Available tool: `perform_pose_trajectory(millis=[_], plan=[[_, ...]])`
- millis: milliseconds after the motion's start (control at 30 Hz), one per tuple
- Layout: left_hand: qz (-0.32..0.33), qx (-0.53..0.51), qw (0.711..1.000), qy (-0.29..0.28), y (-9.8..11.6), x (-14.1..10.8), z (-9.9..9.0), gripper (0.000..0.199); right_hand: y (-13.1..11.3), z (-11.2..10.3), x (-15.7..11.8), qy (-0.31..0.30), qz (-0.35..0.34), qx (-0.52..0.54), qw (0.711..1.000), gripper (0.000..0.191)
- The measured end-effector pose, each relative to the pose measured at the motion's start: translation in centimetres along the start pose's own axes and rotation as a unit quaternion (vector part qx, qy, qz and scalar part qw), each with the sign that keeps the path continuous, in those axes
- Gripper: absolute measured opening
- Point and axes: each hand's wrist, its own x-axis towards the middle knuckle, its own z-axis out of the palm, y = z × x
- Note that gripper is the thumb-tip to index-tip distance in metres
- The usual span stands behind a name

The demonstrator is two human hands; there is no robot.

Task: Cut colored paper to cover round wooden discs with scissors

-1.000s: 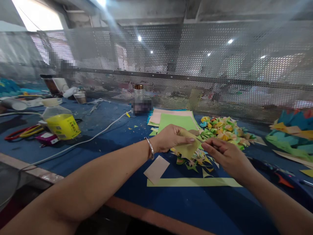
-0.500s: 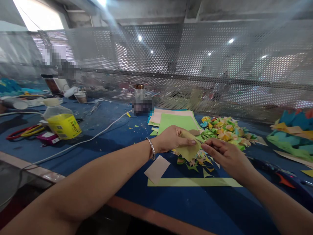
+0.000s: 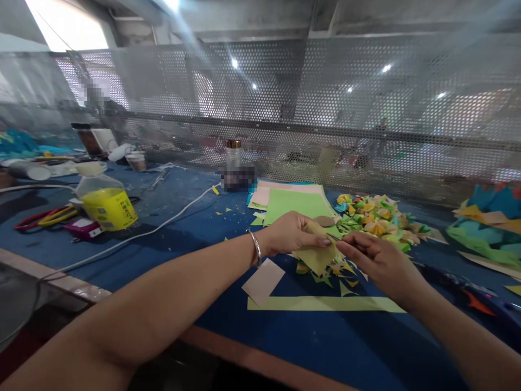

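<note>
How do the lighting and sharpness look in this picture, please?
In the head view, the bright opening is blown out and a ceiling light throws a glare streak; also in the head view, the table lies darker beside the right forearm, a pixelated patch sits by the lidded jar, and the thin tool in the right hand is indistinct.

A bottle (image 3: 108, 202) with a yellow label stands at the left of the blue table (image 3: 195, 217), just beside a purple box (image 3: 85, 229). Near the box lie red (image 3: 26, 224) and yellow (image 3: 57, 217) loops. A white cable (image 3: 163, 224) with a yellow tag (image 3: 215, 190) crosses the table and hangs over its front edge. Farther back are a cup (image 3: 137, 161) and a dark-lidded jar (image 3: 87, 141). A clear flask (image 3: 233, 157) with a gold-coloured lid stands before a perforated screen (image 3: 264, 103). A bright window (image 3: 67, 24) shows at upper left.
</note>
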Motion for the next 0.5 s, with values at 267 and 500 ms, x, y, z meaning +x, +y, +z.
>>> perform_pose_trajectory(millis=[267, 500], plan=[[-0.016, -0.013, 1.0, 0.005, -0.25, 0.17, -0.06, 0.018, -0.2, 0.24, -0.22, 0.018, 0.002, 0.003, 1.0, 0.042], [-0.024, 0.014, 1.0, 0.014, 0.31, -0.2, 0.05, 0.028, -0.66, 0.37, -0.44, 0.023, 0.007, 0.002, 1.0, 0.042]])
